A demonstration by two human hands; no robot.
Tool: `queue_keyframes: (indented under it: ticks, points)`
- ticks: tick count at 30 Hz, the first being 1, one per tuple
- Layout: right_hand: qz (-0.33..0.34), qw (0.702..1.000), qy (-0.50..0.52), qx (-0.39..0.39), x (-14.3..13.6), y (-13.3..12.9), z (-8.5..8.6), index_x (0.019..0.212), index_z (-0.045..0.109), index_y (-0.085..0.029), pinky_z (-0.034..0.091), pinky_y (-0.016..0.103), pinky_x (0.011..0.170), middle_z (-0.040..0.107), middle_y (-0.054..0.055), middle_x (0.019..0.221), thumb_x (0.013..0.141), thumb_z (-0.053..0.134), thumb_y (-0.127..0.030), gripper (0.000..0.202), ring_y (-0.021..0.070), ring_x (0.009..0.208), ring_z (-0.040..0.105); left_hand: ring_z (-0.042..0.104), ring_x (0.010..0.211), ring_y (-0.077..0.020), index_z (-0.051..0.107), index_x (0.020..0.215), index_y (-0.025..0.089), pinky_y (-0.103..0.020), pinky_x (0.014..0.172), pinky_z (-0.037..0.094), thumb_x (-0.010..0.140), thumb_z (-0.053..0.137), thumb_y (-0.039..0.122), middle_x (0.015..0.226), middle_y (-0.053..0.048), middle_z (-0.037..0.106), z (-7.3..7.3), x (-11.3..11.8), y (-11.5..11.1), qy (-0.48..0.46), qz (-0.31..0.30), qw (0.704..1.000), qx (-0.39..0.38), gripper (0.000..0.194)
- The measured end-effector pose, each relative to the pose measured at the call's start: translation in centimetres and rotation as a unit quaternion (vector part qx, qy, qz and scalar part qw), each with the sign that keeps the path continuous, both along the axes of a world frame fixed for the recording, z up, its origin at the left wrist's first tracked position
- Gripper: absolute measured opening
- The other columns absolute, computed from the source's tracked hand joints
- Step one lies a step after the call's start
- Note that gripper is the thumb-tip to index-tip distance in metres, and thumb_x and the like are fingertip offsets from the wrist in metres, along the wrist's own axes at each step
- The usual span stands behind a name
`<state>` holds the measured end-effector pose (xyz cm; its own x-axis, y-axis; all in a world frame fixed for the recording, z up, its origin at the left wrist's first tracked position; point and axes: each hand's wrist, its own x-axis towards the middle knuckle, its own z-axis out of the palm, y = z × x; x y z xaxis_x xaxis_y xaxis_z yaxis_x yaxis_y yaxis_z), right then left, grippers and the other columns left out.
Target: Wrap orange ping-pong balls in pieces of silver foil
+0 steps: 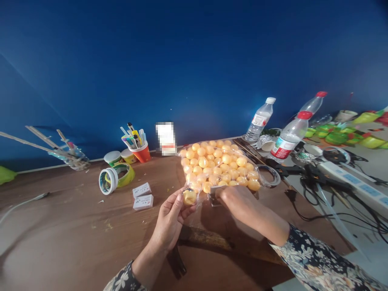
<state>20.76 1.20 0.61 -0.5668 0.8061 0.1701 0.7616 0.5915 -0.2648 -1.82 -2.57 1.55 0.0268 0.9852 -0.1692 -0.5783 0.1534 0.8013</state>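
Observation:
Between its thumb and fingers, my left hand (172,216) holds a yellowish ball (189,197) with a dark patch at its top. My right hand (233,199) is at the near edge of a clear plastic bag full of orange balls (216,165). Its fingers are bent down at a small greyish box-like item (214,196), and the fingertips are partly hidden. Below both hands, a hammer-like tool with a wooden handle (209,238) and a dark metal head (176,260) lies on the brown table (75,242).
Two small white boxes (143,202), tape rolls (108,181) and an orange cup of pens (141,152) stand left. Plastic bottles (287,139), a power strip (353,182) and black cables (306,216) are right. A blue wall (182,72) rises behind.

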Motion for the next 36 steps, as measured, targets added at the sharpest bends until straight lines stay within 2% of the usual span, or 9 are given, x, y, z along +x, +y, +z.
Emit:
queue_keyframes:
  ticks: [5,10,17,19,21,25,28,31,36]
  points:
    - [0.000,1.000,0.007,0.014,0.1,-0.2,0.0,0.070,0.061,-0.017,0.022,0.032,0.055,0.056,0.004,0.061,0.082,0.044,-0.009,0.023,0.0144,0.058,0.049,0.068,0.073,-0.0144,0.071,0.105,0.015,-0.026,0.071,0.057,0.079,0.070,0.034,0.090,-0.008,0.074,-0.2,-0.1,0.0,0.001,-0.003,1.000,0.004,0.032]
    - [-0.055,0.998,0.006,-0.011,-0.8,-0.5,1.3,0.069,0.056,-0.018,0.022,0.030,0.052,0.059,0.003,0.059,0.076,0.049,-0.007,0.014,0.0133,0.053,0.049,0.069,0.077,-0.0156,0.069,0.109,0.015,-0.026,0.071,0.057,0.082,0.067,0.034,0.091,-0.008,0.074,-0.1,0.0,-0.1,0.002,-0.010,1.000,0.002,0.033]
    - [-0.049,0.982,0.152,-0.103,-1.4,-0.7,3.1,0.073,0.057,-0.019,0.036,0.028,0.059,0.063,0.001,0.067,0.084,0.053,-0.016,0.012,0.0146,0.062,0.057,0.069,0.083,-0.0163,0.066,0.116,0.017,-0.026,0.074,0.056,0.080,0.070,0.032,0.100,-0.009,0.073,0.0,0.0,-0.3,0.010,-0.008,1.000,0.001,0.039]
    - [-0.028,0.962,0.215,-0.167,-1.6,-0.7,3.3,0.071,0.060,-0.020,0.038,0.027,0.059,0.063,0.000,0.066,0.085,0.058,-0.024,0.015,0.0145,0.063,0.057,0.068,0.088,-0.0160,0.067,0.114,0.017,-0.025,0.076,0.055,0.080,0.070,0.031,0.109,-0.009,0.072,0.0,0.1,-0.3,0.013,-0.001,1.000,0.005,0.037]
    - [-0.020,0.921,0.301,-0.246,-1.9,-0.7,3.4,0.072,0.063,-0.020,0.041,0.027,0.057,0.063,-0.001,0.065,0.084,0.063,-0.032,0.017,0.0137,0.060,0.057,0.068,0.089,-0.0158,0.067,0.115,0.018,-0.024,0.078,0.054,0.079,0.071,0.030,0.112,-0.010,0.071,-0.1,0.2,-0.3,0.017,-0.003,1.000,0.005,0.038]
    - [-0.053,0.786,0.476,-0.390,-2.9,-0.6,3.7,0.073,0.066,-0.018,0.049,0.026,0.057,0.063,-0.002,0.063,0.073,0.075,-0.041,0.025,0.0122,0.058,0.059,0.069,0.091,-0.0183,0.065,0.119,0.018,-0.029,0.084,0.053,0.079,0.070,0.030,0.112,-0.011,0.072,-0.1,0.2,-0.3,0.027,-0.023,0.999,0.012,0.041]
    - [-0.079,0.716,0.543,-0.432,-3.7,-0.6,3.9,0.074,0.067,-0.018,0.052,0.026,0.060,0.065,-0.001,0.066,0.065,0.081,-0.040,0.028,0.0117,0.061,0.061,0.067,0.101,-0.0224,0.063,0.122,0.020,-0.033,0.090,0.051,0.081,0.069,0.030,0.114,-0.011,0.071,-0.1,0.2,-0.4,0.047,-0.044,0.997,0.035,0.043]
    - [-0.063,0.694,0.568,-0.438,-4.4,-0.9,3.9,0.077,0.068,-0.018,0.052,0.026,0.063,0.067,-0.001,0.070,0.065,0.082,-0.038,0.028,0.0112,0.064,0.061,0.066,0.105,-0.0249,0.063,0.122,0.020,-0.037,0.095,0.048,0.080,0.069,0.030,0.115,-0.012,0.071,-0.2,0.2,-0.6,0.078,-0.055,0.994,0.044,0.044]
    - [-0.031,0.738,0.556,-0.380,-5.1,-1.3,3.0,0.077,0.068,-0.018,0.049,0.024,0.058,0.063,-0.003,0.063,0.072,0.077,-0.037,0.021,0.0101,0.059,0.057,0.065,0.107,-0.0269,0.062,0.123,0.020,-0.042,0.098,0.046,0.081,0.068,0.029,0.115,-0.012,0.071,-0.3,0.1,-0.7,0.100,-0.062,0.992,0.052,0.044]
